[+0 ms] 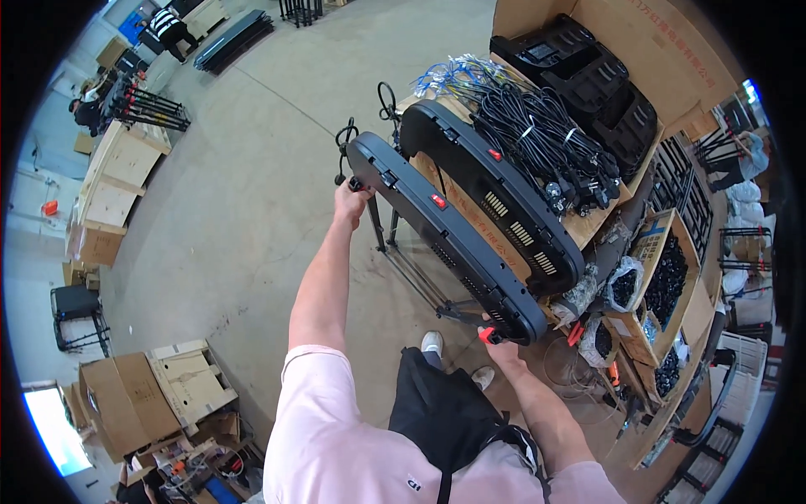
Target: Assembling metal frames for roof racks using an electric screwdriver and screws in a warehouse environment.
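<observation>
Right hand (502, 351) grips black panel (445, 235) near end; left hand (351, 202) closed on far end, beside cables (546, 134).

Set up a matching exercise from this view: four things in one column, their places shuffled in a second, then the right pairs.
Things:
1. left hand
2. right hand
3. bundle of black cables
4. small black parts

Places:
A. in an open cardboard box at the right
B. at the far end of the long black plastic panel
C. on the cardboard sheet beyond the panels
D. at the panel's near end, by a red clip

Pairs: 1-B, 2-D, 3-C, 4-A
</observation>
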Demonstrator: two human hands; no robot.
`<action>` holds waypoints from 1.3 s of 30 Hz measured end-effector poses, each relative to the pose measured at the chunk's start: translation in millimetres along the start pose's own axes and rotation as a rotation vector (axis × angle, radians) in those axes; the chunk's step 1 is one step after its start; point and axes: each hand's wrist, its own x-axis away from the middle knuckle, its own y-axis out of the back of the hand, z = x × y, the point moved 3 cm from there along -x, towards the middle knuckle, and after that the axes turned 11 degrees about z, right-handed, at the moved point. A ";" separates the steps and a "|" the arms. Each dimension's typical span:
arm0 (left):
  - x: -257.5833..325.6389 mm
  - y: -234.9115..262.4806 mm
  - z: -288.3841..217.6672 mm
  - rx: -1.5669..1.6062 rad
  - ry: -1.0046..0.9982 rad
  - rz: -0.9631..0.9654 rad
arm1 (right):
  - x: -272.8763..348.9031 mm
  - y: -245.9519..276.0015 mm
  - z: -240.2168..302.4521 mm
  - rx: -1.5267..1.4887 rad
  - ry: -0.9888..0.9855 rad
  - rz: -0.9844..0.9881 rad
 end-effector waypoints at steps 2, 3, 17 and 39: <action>-4.9 -2.0 6.3 -0.027 0.003 0.017 | -1.2 9.5 13.9 0.046 0.007 -0.043; -4.3 3.1 9.0 -0.140 0.002 -0.008 | -3.7 15.4 24.3 0.095 0.025 -0.077; 235.0 -9.2 247.8 -0.887 0.438 0.247 | 95.6 45.7 -56.4 0.038 -0.568 0.261; 331.7 -270.4 204.9 -0.504 0.471 0.403 | 254.2 84.0 -190.8 -0.323 -0.525 0.009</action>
